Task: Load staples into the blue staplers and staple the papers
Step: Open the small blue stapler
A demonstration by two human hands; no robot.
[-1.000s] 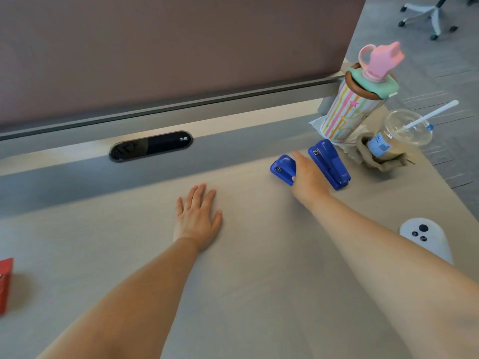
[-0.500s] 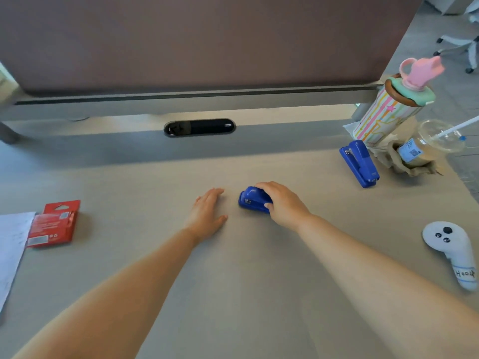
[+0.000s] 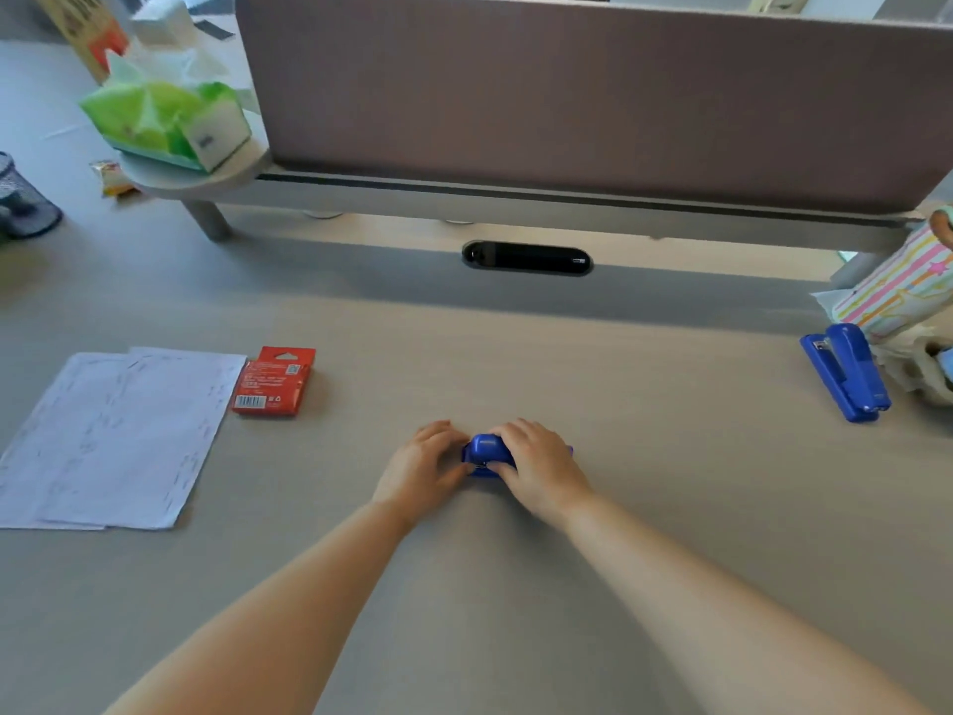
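A small blue stapler (image 3: 487, 453) lies on the desk at the centre, its front end facing me. My right hand (image 3: 541, 467) covers its top and right side and grips it. My left hand (image 3: 423, 469) touches its left end with thumb and fingers curled around it. A second, larger blue stapler (image 3: 845, 371) lies at the far right, untouched. A red staple box (image 3: 273, 382) sits to the left, beside a stack of printed papers (image 3: 113, 436).
A grey divider panel (image 3: 593, 90) and its rail run along the back, with a black cable slot (image 3: 526, 258) below. A striped bottle (image 3: 897, 286) stands at the right edge. Green tissue pack (image 3: 165, 121) and mesh cup (image 3: 23, 203) sit back left.
My right hand dragged the small stapler from the back right to the desk centre. My left hand left the desk surface and closed on the stapler's left end. The view swung left.
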